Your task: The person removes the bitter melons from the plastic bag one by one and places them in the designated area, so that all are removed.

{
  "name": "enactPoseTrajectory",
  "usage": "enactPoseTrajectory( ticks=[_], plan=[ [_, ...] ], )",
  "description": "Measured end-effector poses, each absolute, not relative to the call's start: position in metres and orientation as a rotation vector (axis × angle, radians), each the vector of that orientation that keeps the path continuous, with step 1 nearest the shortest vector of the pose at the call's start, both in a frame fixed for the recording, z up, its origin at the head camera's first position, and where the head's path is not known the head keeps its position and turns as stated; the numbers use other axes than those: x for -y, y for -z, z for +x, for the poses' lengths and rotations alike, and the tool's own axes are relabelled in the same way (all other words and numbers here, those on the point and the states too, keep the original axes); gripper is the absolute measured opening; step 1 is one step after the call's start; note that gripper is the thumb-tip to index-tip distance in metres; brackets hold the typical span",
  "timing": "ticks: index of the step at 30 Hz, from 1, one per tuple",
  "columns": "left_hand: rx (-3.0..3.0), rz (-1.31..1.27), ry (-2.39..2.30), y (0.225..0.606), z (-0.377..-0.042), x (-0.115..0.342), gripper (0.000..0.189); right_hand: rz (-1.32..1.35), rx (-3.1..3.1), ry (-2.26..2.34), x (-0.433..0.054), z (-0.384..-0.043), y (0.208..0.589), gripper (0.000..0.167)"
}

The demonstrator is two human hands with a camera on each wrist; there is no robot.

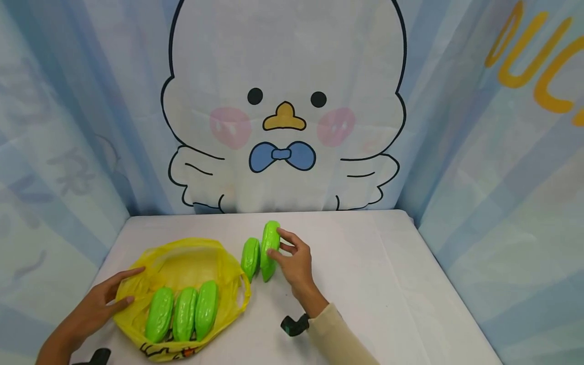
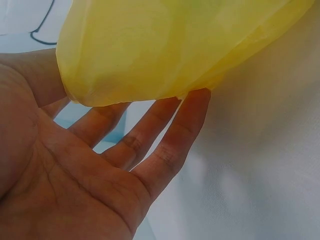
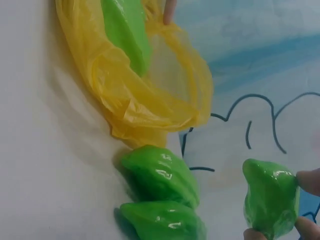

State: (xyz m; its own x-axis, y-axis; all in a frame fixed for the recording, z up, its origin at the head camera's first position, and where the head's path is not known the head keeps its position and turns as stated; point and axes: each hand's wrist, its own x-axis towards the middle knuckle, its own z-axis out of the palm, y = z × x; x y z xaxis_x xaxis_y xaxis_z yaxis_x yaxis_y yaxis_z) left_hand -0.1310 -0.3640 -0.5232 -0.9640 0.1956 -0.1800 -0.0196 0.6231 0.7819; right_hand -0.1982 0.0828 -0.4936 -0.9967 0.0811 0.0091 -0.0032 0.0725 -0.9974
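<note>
Two hands at work on a white table, seen from the head and both wrists. The right hand pinches a glossy green piece: thumb and fingers are bent toward each other, parted only by the width of the piece. In the right wrist view, three fingertips touch it, two on its right side and one at its lower left, and it appears raised from the tabletop.

The left hand is spread, its fingers long and only slightly bent, thumb and forefinger well apart at the left rim of a yellow plastic bag. In the left wrist view, the fingers meet the bag's lower edge; their tips are hidden by the film.

Three further green pieces lie side by side in the bag: a left one, a middle one and a right one. They lie to the right of the left thumb, untouched by it. Outside the bag, the right wrist view shows two loose pieces, an upper one just beside the bag and a lower one next to it, both apart from the right fingertips. In the head view, only one loose piece stands out distinctly, immediately left of the pinched one.
</note>
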Motion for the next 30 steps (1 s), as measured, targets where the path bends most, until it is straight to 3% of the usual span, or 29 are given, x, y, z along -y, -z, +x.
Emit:
enactPoseTrajectory(
  ticks=[30],
  plan=[
    [-2.562, 0.135, -1.286, 0.529, -0.132, 0.365, 0.063, -0.306, 2.366, -1.922, -0.131, -0.206, 0.533, 0.056]
  ],
)
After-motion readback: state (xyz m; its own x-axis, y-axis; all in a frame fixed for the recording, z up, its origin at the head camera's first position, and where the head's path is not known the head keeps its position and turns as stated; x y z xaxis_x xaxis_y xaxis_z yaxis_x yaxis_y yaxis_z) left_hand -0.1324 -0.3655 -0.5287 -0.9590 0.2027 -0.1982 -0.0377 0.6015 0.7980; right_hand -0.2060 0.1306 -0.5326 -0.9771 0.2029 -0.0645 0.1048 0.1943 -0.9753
